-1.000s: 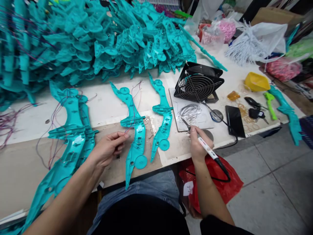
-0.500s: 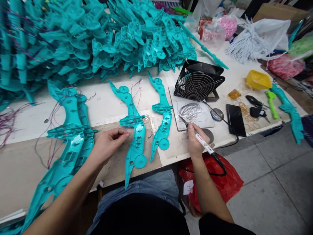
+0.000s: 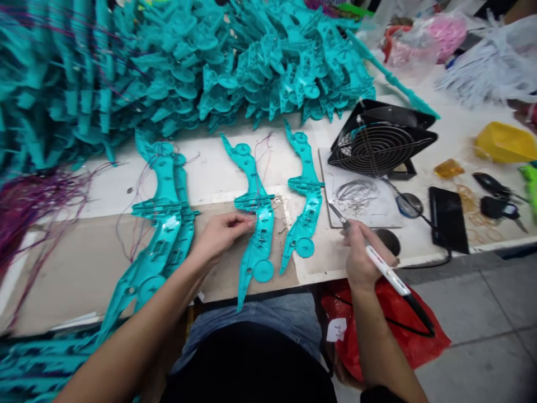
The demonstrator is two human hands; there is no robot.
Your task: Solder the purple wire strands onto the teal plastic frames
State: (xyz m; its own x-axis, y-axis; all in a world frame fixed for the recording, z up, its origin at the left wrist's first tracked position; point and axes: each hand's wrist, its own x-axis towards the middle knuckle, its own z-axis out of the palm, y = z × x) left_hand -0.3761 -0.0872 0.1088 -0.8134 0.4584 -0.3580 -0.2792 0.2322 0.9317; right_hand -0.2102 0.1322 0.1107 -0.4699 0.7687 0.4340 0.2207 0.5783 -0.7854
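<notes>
My left hand (image 3: 226,232) pinches thin wires at the left edge of a teal bow-shaped part (image 3: 265,224). Purple and red wires (image 3: 263,154) loop over that part's upper half. In my right hand (image 3: 364,254) is a white soldering iron (image 3: 388,271), its tip pointing up and left beside a board with scraps of wire (image 3: 356,196). Between my hands lies a second teal part (image 3: 308,210). Two more teal parts (image 3: 168,229) overlap left of my left hand, with wires on them.
A big heap of teal parts (image 3: 180,73) fills the back. A black fan (image 3: 377,140) stands behind the board. Rightward are a black phone (image 3: 448,219), keys (image 3: 499,208) and a yellow tray (image 3: 505,143). Purple wires (image 3: 37,212) lie at left; a red bag (image 3: 386,330) hangs below the edge.
The view has swung left, so the scene sits further right. My left hand still pinches at the same teal part, and my right hand still holds the iron near the board.
</notes>
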